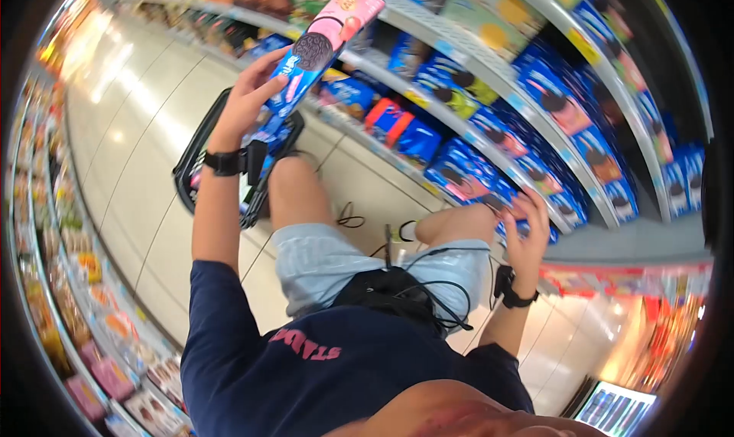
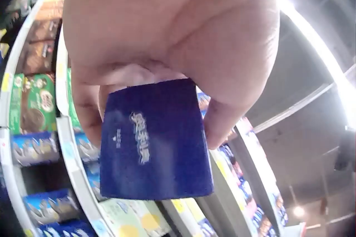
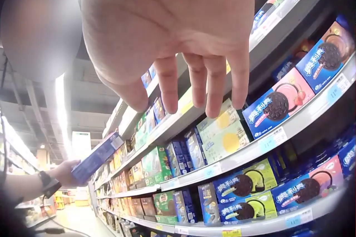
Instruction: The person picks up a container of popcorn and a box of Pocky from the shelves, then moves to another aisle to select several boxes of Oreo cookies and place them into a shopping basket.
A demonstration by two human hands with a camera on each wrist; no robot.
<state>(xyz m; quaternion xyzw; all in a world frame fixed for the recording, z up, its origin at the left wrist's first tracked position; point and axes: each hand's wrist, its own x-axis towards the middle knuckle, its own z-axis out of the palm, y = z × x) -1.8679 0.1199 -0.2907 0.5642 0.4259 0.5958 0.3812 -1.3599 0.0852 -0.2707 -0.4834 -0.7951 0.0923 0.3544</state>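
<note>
My left hand [image 1: 243,104] grips a long blue and pink box of sandwich cookies [image 1: 313,52] near its lower end, raised in front of the shelves. In the left wrist view, the box's dark blue end panel [image 2: 156,142] faces the camera, with thumb and fingers on opposite sides. My right hand [image 1: 527,227] is held beside the lower shelves with nothing in it. Its fingers [image 3: 197,81] extend loosely in the right wrist view, in front of shelved cookie boxes. Blue and pink cookie boxes [image 3: 278,106] of similar look stand on the shelf nearby.
A black shopping basket [image 1: 186,173] sits on the tiled floor [image 1: 115,131] below my left arm, partly hidden. Shelf edges [image 1: 451,51] with price tags curve along the front and right. Another stocked shelf [image 1: 84,284] runs along the left. A dark cable [image 1: 352,217] hangs near my legs.
</note>
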